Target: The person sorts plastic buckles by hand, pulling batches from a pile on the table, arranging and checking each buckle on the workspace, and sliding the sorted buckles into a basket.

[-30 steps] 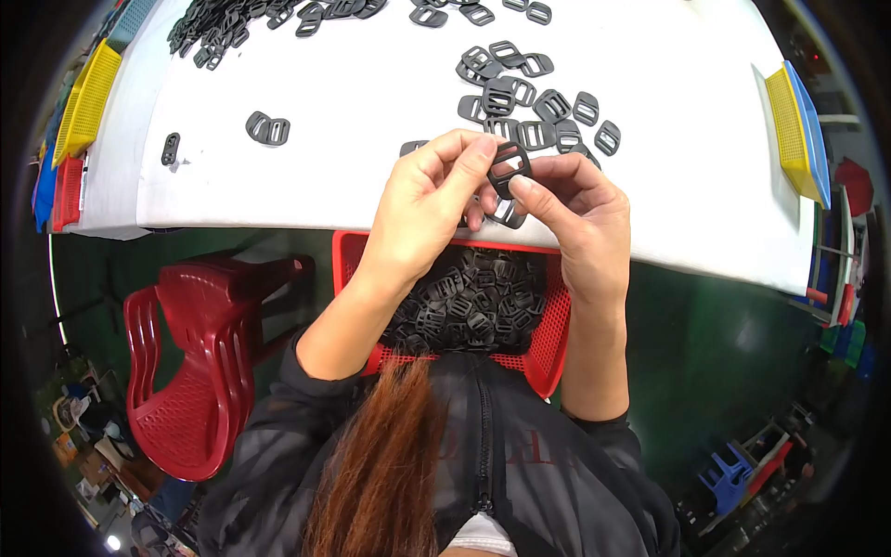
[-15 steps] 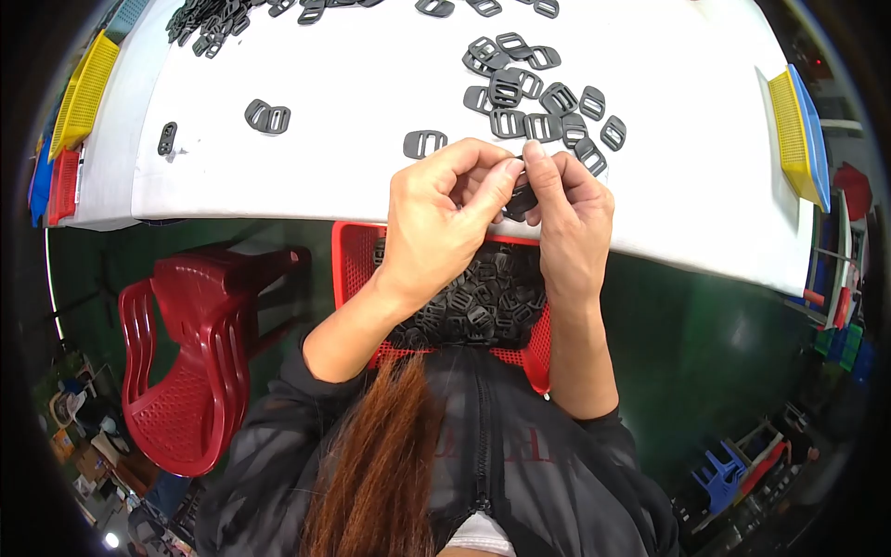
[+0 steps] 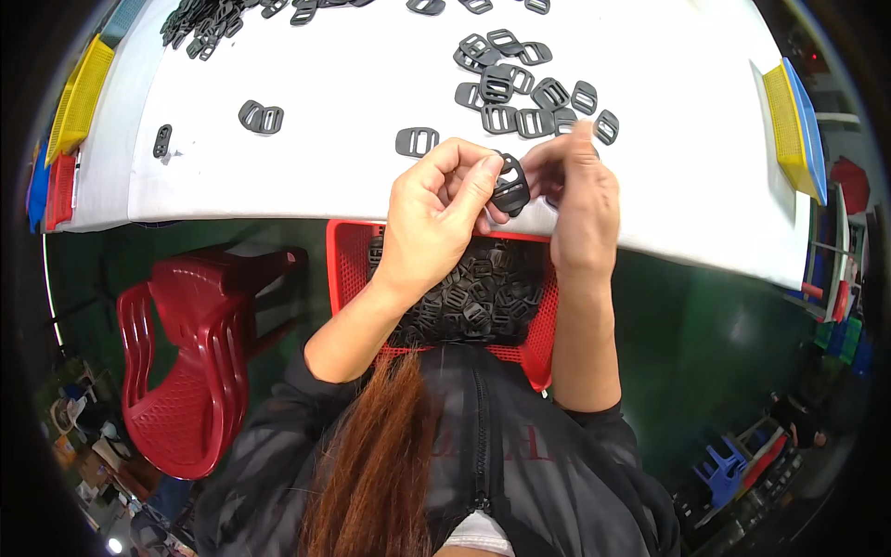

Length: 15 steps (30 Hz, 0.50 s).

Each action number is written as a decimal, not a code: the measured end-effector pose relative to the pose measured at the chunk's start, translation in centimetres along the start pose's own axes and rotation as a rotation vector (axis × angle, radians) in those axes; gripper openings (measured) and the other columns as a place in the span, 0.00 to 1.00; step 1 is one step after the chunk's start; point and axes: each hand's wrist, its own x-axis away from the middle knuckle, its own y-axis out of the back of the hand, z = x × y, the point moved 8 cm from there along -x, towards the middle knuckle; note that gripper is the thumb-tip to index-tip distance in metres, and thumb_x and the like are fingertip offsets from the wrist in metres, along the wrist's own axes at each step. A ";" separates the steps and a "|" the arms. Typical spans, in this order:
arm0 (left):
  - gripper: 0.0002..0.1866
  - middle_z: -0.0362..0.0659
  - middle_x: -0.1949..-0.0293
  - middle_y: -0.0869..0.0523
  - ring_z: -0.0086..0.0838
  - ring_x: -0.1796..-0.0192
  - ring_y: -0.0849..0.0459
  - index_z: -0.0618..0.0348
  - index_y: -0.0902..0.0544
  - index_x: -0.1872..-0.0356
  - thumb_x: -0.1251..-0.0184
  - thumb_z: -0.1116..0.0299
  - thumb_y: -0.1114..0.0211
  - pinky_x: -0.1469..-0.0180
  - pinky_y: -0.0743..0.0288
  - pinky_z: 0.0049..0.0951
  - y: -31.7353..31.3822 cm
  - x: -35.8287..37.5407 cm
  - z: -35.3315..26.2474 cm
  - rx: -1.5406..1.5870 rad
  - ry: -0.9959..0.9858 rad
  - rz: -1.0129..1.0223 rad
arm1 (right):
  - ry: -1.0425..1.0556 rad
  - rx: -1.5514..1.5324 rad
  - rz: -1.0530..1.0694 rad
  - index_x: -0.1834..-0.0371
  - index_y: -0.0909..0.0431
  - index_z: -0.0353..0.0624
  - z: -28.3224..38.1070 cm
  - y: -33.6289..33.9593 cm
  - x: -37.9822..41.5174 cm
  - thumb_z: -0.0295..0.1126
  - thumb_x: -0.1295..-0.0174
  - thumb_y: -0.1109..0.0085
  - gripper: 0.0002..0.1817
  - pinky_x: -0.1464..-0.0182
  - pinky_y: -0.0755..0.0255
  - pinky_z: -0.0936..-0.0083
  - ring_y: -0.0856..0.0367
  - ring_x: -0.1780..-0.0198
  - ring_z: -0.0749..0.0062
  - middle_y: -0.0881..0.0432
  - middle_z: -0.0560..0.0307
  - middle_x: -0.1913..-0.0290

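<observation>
My left hand (image 3: 432, 209) pinches a black plastic strap buckle (image 3: 510, 186) between thumb and fingers, above the table's front edge. The buckle is tilted, and its slots face me. Just right of it is my right hand (image 3: 587, 200), slightly blurred, with thumb raised and fingers apart from the buckle. Its fingertips are partly hidden. Below the hands a red plastic basket (image 3: 345, 269) holds many black buckles (image 3: 478, 292). Beyond my hands, several loose buckles (image 3: 498, 119) lie in a scattered group on the white table. A single buckle (image 3: 418, 141) lies just past my left hand.
Two overlapping buckles (image 3: 261, 117) and a small black piece (image 3: 162, 140) lie to the left. At the far left is a heap of black parts (image 3: 206, 26). Yellow baskets (image 3: 83, 93) (image 3: 787, 130) flank the white table (image 3: 306, 186). A dark red chair (image 3: 190, 362) stands at left.
My right hand has come off the buckle and moved slightly right, its thumb lifting. The left hand keeps its hold, and more of the buckle now shows.
</observation>
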 end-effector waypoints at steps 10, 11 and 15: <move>0.08 0.35 0.77 0.20 0.14 0.77 0.22 0.64 0.20 0.60 0.25 0.68 0.41 0.75 0.30 0.17 -0.2 0.0 -0.5 -0.086 0.024 0.004 | 0.414 -0.468 0.063 0.47 0.28 0.33 4.7 -2.2 -0.3 0.50 0.21 0.67 0.28 0.40 0.29 0.65 0.21 0.50 0.64 0.22 0.49 0.54; 0.08 0.35 0.78 0.20 0.14 0.77 0.22 0.64 0.21 0.59 0.24 0.68 0.42 0.76 0.30 0.18 -0.5 0.1 -0.5 -0.104 0.015 0.005 | 0.438 -0.515 0.079 0.46 0.28 0.33 4.8 -2.8 -0.2 0.49 0.21 0.67 0.28 0.40 0.30 0.67 0.21 0.49 0.66 0.22 0.50 0.54; 0.08 0.38 0.81 0.21 0.17 0.81 0.24 0.62 0.24 0.57 0.21 0.69 0.48 0.77 0.33 0.21 -1.2 0.7 -1.7 -0.467 -0.057 0.042 | 0.502 -0.280 0.105 0.42 0.31 0.34 4.0 -4.8 0.2 0.52 0.21 0.69 0.29 0.29 0.41 0.58 0.28 0.37 0.65 0.25 0.50 0.44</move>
